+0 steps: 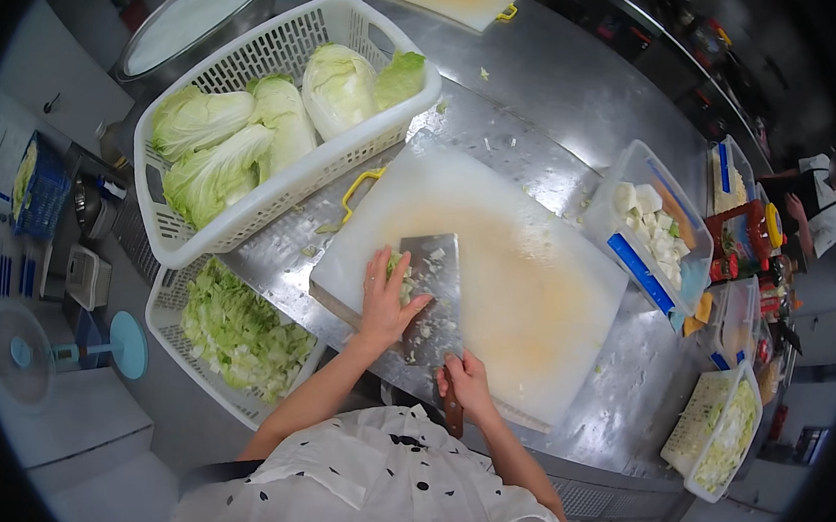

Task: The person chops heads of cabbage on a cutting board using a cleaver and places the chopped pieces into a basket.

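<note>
My right hand (466, 384) grips the wooden handle of a cleaver (436, 291), whose broad blade lies nearly flat over the left part of a thick white cutting board (524, 297). Bits of cabbage stick to the blade. Against the blade's left side, my left hand (388, 299) is spread over a small heap of cut cabbage (397, 267), its thumb over the blade. Whole napa cabbages (339, 90) lie in a white plastic basket (292, 194) beyond the board to the left. Chopped cabbage (246, 332) fills a lower white basket (185, 368) left of the table edge.
A clear plastic bin (639, 265) with white vegetable chunks stands right of the board, near sauce jars (743, 233). Another basket of cut cabbage (726, 435) is at the far right. A large metal bowl (195, 20) and a second cutting board (472, 3) lie beyond. Another person (818, 202) stands far right.
</note>
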`<state>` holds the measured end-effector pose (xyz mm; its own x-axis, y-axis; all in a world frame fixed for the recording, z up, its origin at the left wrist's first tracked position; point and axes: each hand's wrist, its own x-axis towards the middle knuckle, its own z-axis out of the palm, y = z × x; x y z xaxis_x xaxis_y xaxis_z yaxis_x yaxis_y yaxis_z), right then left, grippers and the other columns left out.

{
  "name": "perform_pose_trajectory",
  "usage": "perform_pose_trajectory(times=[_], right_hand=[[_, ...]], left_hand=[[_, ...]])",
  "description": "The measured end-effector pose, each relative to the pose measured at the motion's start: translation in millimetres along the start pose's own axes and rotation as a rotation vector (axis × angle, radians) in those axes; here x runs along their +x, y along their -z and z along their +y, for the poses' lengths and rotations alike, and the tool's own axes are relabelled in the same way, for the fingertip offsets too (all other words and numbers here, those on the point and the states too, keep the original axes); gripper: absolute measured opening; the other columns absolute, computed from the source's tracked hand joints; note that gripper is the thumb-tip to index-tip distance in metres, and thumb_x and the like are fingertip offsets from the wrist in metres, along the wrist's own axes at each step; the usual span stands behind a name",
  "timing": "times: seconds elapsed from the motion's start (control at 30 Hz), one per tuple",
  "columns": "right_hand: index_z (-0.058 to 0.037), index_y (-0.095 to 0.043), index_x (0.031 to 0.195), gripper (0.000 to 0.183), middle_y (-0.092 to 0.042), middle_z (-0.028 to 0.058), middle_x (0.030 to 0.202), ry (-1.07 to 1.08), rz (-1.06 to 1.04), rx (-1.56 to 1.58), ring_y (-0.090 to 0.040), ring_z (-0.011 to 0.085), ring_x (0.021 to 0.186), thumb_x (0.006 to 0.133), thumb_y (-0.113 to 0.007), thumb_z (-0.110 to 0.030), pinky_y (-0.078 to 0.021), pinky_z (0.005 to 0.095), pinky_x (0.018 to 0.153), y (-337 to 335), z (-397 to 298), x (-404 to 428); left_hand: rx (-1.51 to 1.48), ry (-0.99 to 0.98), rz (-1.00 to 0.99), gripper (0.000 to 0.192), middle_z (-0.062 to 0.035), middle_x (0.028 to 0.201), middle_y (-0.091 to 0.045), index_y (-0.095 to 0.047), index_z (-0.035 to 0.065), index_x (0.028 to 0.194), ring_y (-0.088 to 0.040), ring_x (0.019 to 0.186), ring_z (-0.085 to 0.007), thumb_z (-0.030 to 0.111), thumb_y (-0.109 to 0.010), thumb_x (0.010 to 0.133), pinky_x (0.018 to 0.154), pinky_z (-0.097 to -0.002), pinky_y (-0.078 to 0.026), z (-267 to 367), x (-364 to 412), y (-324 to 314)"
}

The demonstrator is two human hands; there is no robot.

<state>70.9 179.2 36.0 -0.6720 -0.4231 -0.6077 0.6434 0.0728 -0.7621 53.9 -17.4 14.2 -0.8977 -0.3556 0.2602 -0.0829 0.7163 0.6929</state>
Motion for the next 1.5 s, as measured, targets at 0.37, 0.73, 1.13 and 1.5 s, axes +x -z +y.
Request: perform_pose_trajectory(times=[0.37,0.73,1.13,1.5], right_hand=[[-0.0028,-0.052,0.088,0.014,-0.058,0.0192,0.074,0.55,-0.521,-0.778,-0.058,0.0366,0.067,0.086,-0.052,-0.017,-0.0442,0.0444,0.058,-99,-29,0],[-0.0095,-0.058,0.111,0.038,-0.057,0.0089,0.074,0.688,0.559,-1.044,-0.061,0.0227,0.062,0.074,-0.065,-0.008,-0.0492,0.0341,0.056,67,-56,-50],[-0.0128,-0.057,0.11,0.047,-0.054,0.0065,0.082,0.612,0.921,-1.242,-0.056,0.027,0.069,0.066,-0.074,-0.018,-0.0455,0.0353,0.06,146,13,-72],[-0.0062,-0.057,0.112,0.045,-0.057,0.0069,0.085,0.61,0.951,-1.062,-0.056,0.0167,0.065,0.069,-0.072,-0.004,-0.0472,0.0288,0.063,157,27,-92]], left_hand=[[0.294,0.728,0.659,0.028,-0.0218,0.128,-0.036,-0.045,0.0012,0.116,-0.038,0.12,-0.0387,0.008,-0.047,0.089,0.1,-0.0438,-0.031,-131,-116,140],[0.072,-0.162,-0.062,0.027,-0.0146,0.1,-0.06,-0.058,0.0045,0.105,-0.054,0.1,-0.0304,0.016,-0.059,0.081,0.087,-0.0429,-0.039,-66,78,73],[0.687,-0.053,-0.117,0.041,-0.0121,0.106,-0.056,-0.051,0.0062,0.106,-0.051,0.101,-0.0331,0.041,-0.053,0.084,0.086,-0.0523,-0.03,-80,76,54],[0.331,0.178,0.149,0.04,-0.0153,0.116,-0.049,-0.05,0.0086,0.116,-0.045,0.111,-0.0294,0.016,-0.061,0.079,0.089,-0.0501,-0.034,-69,8,51]])
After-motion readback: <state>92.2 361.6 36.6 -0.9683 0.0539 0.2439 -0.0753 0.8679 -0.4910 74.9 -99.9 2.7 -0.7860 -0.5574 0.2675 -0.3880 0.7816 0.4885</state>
